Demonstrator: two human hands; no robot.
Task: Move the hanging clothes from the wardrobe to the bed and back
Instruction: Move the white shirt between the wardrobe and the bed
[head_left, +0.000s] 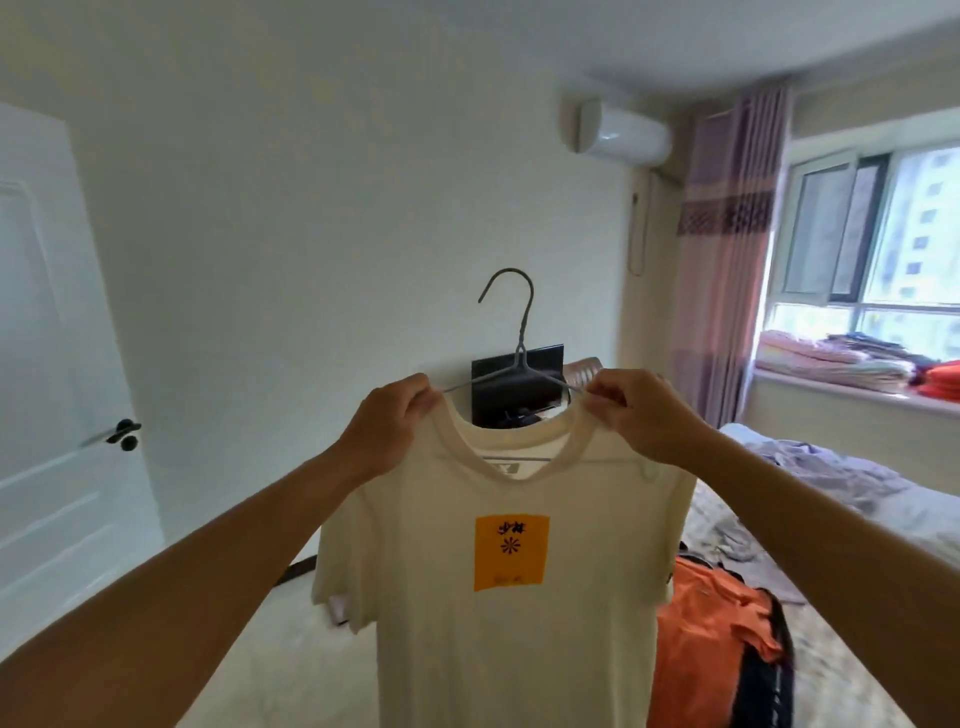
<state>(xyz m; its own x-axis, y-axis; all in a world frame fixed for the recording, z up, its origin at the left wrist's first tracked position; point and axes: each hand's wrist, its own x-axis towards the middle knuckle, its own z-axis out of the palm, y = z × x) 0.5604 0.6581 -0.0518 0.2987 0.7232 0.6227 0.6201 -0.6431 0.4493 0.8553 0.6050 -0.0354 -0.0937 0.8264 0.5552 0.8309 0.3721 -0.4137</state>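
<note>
Both hands are raised in front of the chest: the left hand (387, 422) is pinched on the collar of a cream T-shirt (498, 597) at its left shoulder, and the right hand (641, 415) is pinched on the collar at the other shoulder. A wire hanger (519, 332) is seated inside the neck, hook upright above the hands. The shirt, marked with an orange square, is held up hanging freely over the bed (841, 525), where an orange garment (711, 639) is laid just beside it.
</note>
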